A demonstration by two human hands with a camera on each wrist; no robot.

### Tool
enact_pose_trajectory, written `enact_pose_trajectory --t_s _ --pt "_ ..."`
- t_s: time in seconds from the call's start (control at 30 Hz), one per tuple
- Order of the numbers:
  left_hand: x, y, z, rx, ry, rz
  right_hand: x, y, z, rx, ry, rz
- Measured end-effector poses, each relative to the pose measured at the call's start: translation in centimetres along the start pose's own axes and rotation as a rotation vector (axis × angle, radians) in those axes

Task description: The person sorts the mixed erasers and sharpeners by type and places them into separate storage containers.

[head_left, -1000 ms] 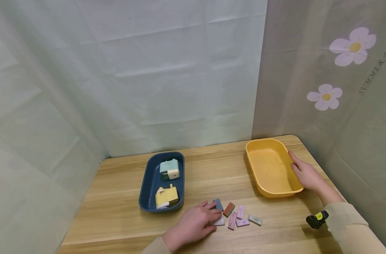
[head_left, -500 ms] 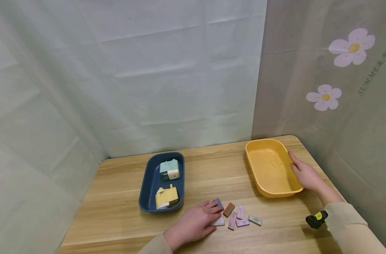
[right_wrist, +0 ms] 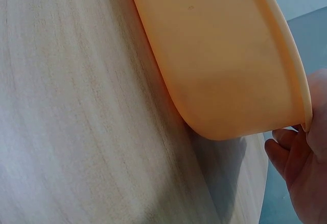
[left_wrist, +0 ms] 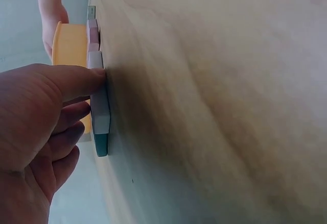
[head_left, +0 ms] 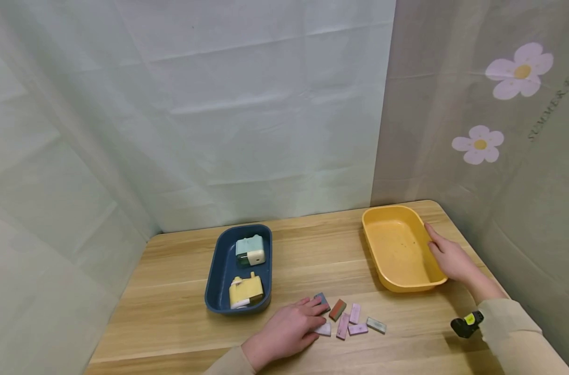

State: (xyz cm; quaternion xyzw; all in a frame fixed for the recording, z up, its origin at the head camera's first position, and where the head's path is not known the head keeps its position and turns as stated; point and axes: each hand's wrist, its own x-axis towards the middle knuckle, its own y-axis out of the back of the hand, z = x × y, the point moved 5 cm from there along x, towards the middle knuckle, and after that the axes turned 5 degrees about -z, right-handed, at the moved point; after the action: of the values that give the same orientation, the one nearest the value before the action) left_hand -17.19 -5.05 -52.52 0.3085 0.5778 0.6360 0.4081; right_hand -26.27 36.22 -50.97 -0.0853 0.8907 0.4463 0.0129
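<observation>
Down on the light wooden table, the left hand was laid flat over the near end of a row of small rectangular erasers, its fingers fairly straight and pressed on a pale white eraser, which was held against the tabletop rather than enclosed. In the left wrist view that white eraser was seen pinned under the thumb tip, with a dark teal eraser just beyond it. Beside the fingertips a grey-blue eraser, a red-brown eraser, three pink erasers and a grey-green eraser were spread close together.

The right hand was rested against the far side of an oval yellow plastic tray, its fingers loosely curved along the rim; nothing was clasped. In the right wrist view the tray wall was seen standing on the table.

Well apart to the left, an oval dark blue plastic tray was seen containing a pale green sharpener and a yellow sharpener.
</observation>
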Motion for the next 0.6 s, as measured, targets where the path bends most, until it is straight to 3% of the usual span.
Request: enact_pose_trajectory --t_s 0.6 --pt "-0.28 0.64 0.35 -0.052 -0.010 0.041 0.06 0.06 0.07 0.024 -0.013 -0.017"
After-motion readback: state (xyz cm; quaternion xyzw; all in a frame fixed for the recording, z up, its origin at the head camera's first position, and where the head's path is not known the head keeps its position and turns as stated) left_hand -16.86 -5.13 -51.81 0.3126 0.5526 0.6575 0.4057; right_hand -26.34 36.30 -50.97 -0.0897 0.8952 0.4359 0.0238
